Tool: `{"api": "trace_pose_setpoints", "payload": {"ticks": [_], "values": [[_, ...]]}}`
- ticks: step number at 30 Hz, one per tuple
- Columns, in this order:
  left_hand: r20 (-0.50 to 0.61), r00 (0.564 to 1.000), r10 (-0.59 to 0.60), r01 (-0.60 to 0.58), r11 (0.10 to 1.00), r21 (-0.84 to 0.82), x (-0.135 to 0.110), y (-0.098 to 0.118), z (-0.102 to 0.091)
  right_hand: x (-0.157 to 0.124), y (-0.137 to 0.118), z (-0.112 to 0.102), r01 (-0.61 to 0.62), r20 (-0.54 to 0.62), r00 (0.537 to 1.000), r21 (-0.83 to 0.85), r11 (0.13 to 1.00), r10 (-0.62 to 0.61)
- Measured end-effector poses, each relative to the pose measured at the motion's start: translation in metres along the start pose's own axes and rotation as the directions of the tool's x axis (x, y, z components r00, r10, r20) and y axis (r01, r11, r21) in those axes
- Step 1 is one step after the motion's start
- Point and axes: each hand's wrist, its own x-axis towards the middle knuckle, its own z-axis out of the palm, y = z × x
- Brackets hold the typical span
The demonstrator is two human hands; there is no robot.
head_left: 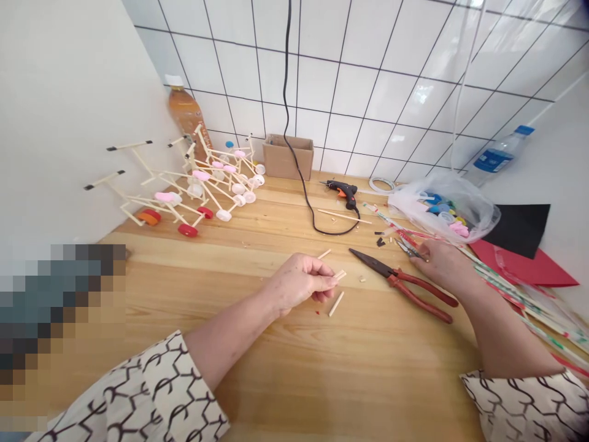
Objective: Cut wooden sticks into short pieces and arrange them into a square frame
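My left hand [306,281] is closed in a pinch on short wooden sticks [340,275] above the middle of the table. A loose short stick [336,304] lies just below it, and another stick tip [324,253] shows behind the fingers. Over at the right, my right hand [442,261] has its fingers closed at a small pair of scissors [407,247] with silvery blades; its handles are mostly hidden by the fingers. Red-handled long-nose pliers [396,276] lie on the table between my two hands, jaws towards the left.
Several stick frames with bottle-cap wheels [197,184] stand at the left by a tea bottle [186,110]. A cardboard box [288,156], a black-corded glue gun [341,191] and a bag of caps [444,209] line the back. Red card [524,264] and wrapped sticks lie right.
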Motion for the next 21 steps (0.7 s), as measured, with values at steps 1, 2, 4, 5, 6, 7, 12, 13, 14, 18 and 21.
{"api": "trace_pose_setpoints", "payload": {"ticks": [1, 2, 4, 5, 6, 7, 12, 13, 14, 18, 21], "values": [[-0.003, 1.0, -0.003, 0.003, 1.0, 0.002, 0.0, 0.0, 0.0, 0.0, 0.0, 0.001, -0.005, 0.024, 1.0, -0.004, 1.0, 0.005], [-0.006, 1.0, -0.004, 0.004, 1.0, 0.004, 0.0, 0.001, 0.0, 0.0, -0.001, 0.001, -0.008, 0.036, 0.999, -0.007, 1.0, 0.008], [-0.009, 1.0, -0.005, 0.005, 1.0, 0.004, 0.0, 0.001, 0.0, 0.0, -0.004, 0.001, -0.008, 0.048, 0.999, -0.014, 1.0, 0.009], [-0.009, 1.0, -0.006, 0.006, 1.0, 0.004, 0.0, 0.002, 0.0, 0.0, -0.005, 0.001, -0.005, 0.057, 0.998, -0.017, 1.0, 0.006], [-0.011, 1.0, -0.005, 0.005, 1.0, 0.004, 0.0, 0.002, 0.0, 0.0, -0.006, 0.001, 0.0, 0.068, 0.998, -0.016, 1.0, 0.001], [-0.01, 1.0, -0.003, 0.003, 1.0, 0.004, 0.0, 0.001, 0.0, 0.0, -0.007, 0.001, 0.005, 0.078, 0.997, -0.014, 1.0, -0.004], [-0.001, 1.0, 0.007, -0.007, 1.0, 0.001, -0.001, 0.001, -0.001, 0.0, -0.01, -0.001, 0.018, 0.085, 0.996, 0.0, 1.0, -0.018], [-0.001, 1.0, 0.005, -0.005, 1.0, 0.001, -0.001, 0.001, -0.001, 0.0, -0.011, -0.002, 0.019, 0.075, 0.997, 0.003, 1.0, -0.019], [-0.004, 1.0, 0.004, -0.004, 1.0, 0.002, -0.001, 0.002, 0.0, -0.001, -0.012, -0.003, 0.02, 0.065, 0.998, 0.004, 1.0, -0.02], [-0.022, 1.0, 0.013, -0.013, 1.0, 0.002, 0.0, 0.001, 0.0, -0.011, -0.023, -0.016, 0.022, -0.162, 0.987, 0.043, 0.999, -0.015], [-0.033, 0.999, 0.039, -0.039, 0.999, 0.001, 0.001, -0.001, 0.0, -0.028, -0.043, -0.027, 0.124, -0.258, 0.963, 0.188, 0.974, -0.073]]}}
